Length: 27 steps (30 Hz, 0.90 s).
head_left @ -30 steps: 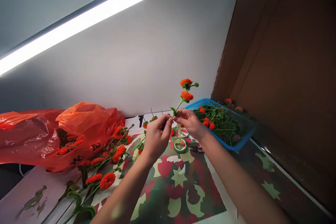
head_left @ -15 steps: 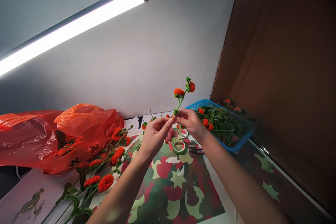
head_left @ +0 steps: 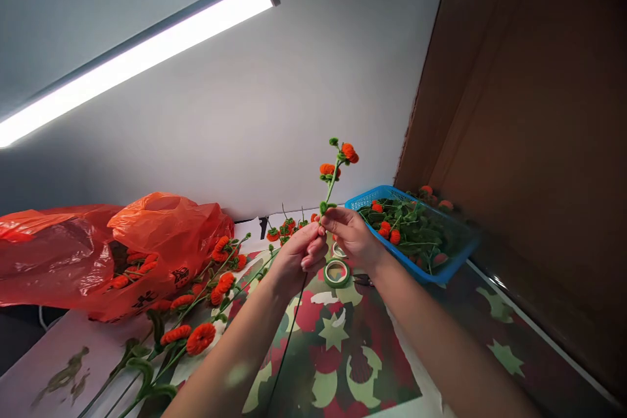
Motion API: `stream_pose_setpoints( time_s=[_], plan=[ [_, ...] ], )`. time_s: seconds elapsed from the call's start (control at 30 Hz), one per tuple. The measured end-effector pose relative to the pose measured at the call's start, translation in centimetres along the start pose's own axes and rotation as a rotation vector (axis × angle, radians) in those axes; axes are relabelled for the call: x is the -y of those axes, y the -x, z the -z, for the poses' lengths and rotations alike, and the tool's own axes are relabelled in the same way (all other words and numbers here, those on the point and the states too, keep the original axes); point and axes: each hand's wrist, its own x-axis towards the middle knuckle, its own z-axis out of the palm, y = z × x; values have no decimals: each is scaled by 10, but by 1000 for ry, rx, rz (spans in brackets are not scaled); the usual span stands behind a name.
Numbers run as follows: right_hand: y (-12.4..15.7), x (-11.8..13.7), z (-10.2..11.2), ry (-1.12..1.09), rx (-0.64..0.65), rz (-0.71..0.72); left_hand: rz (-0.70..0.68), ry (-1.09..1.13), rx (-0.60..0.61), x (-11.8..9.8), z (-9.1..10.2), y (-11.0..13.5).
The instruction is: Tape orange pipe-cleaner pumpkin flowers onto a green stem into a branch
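Note:
Both hands meet at a green stem of fuzzy orange artificial flowers (head_left: 334, 184), which stands nearly upright with two blooms and small green tufts. My left hand (head_left: 302, 249) is closed on the lower stem; a thin dark wire runs down from beneath it toward the table. My right hand (head_left: 356, 235) pinches the stem just under the lowest tuft. Below the hands lie a roll of green tape (head_left: 337, 273) and, partly covered by my right hand, a white-rimmed roll (head_left: 339, 251). Snips (head_left: 363, 280) show beside my right wrist.
To the left, a red plastic bag (head_left: 166, 222) holds orange flowers, with more flower stems (head_left: 200, 338) lying before it. A blue basket (head_left: 437, 276) of flowers and greenery stands right, near a cardboard panel (head_left: 519, 130). Patterned sheeting (head_left: 337, 313) covers the table.
The flower stem has turned and shifted slightly left. My left hand has moved lower and its fingers have curled in. The dark wire beneath it now shows.

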Motion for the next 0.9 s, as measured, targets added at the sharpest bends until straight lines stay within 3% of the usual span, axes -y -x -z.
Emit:
stream_pose_setpoints(
  time_s=[0.1, 0.2, 0.27, 0.33, 0.47, 0.67, 0.8, 0.9],
  plan=[
    [-1, 6, 3, 86, -17, -10, -161, -493, -134, -10, 7, 1],
    [2, 12, 0, 178, 34, -57, -567, -988, -306, -27, 14, 5],
    [4, 15, -5, 222, 67, -115, -780, -1265, -269, -35, 18, 8],
    [6, 17, -8, 251, 75, -157, -892, -1462, -178, -39, 21, 9],
    [7, 16, -11, 289, 49, -205, -980, -1615, -138, -41, 26, 10],
    [6, 11, -9, 309, 4, -234, -962, -1704, -149, -37, 30, 10],
    [5, 9, -6, 307, 1, -244, -1033, -1698, -210, -28, 32, 6],
    [4, 6, -4, 325, -9, -255, -1004, -1626, -177, -27, 37, 3]
  ],
)
